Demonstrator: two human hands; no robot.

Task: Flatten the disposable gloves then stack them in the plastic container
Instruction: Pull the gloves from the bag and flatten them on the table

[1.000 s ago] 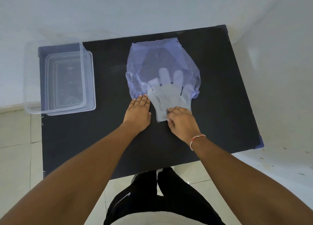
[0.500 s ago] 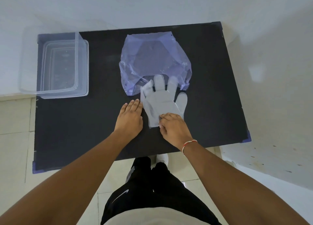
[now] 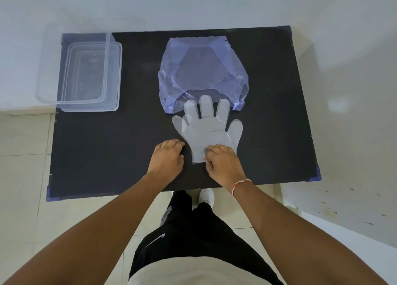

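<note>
A clear disposable glove (image 3: 207, 127) lies flat on the black table (image 3: 107, 151), its fingers spread and pointing away from me. My right hand (image 3: 223, 163) pinches the glove's cuff at its near edge. My left hand (image 3: 168, 157) rests on the table just left of the cuff, fingers curled, touching no glove. The glove's fingertips overlap the mouth of a bluish plastic bag (image 3: 202, 70) behind it. The clear plastic container (image 3: 86, 74) stands at the table's far left corner; what lies in it I cannot make out.
The table's near edge runs just below my wrists, with tiled floor and my legs under it. White walls close in behind and to the right. Bare tabletop lies between the container and the glove.
The right hand has drawn the glove toward me, almost wholly out of the bluish bag. The left hand slid back along with it and curled its fingers.
</note>
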